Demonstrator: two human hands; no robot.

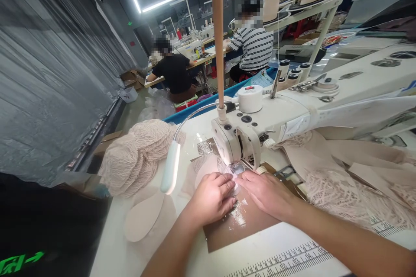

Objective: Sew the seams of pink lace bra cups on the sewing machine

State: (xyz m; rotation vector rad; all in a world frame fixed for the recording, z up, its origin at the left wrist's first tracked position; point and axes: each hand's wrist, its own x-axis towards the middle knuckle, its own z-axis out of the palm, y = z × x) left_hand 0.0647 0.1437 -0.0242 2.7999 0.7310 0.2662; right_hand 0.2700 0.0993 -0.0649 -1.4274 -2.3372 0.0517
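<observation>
Close in front of the sewing machine's [225, 140] presser foot [238, 168], both hands press on a pale pink cup-shaped fabric piece [205, 168] with sheer lace edges. My left hand [214, 194] has its fingers curled together on the fabric, thumb tucked toward the palm. From the other side, my right hand [264, 192] bears down with fingers pressed together, their tips nearly meeting the left ones. Part of the piece is hidden under the hands and the machine head. Beneath lies a brown sheet [227, 236] with shiny tape on it.
Stacked lace cups [138, 156] and a loose beige cup [144, 218] lie at left. A lit gooseneck lamp [171, 166] stands close to the left hand. More lace and beige fabric [344, 181] is heaped at right. A printed ruler [282, 262] runs along the front. Two people sit at machines beyond.
</observation>
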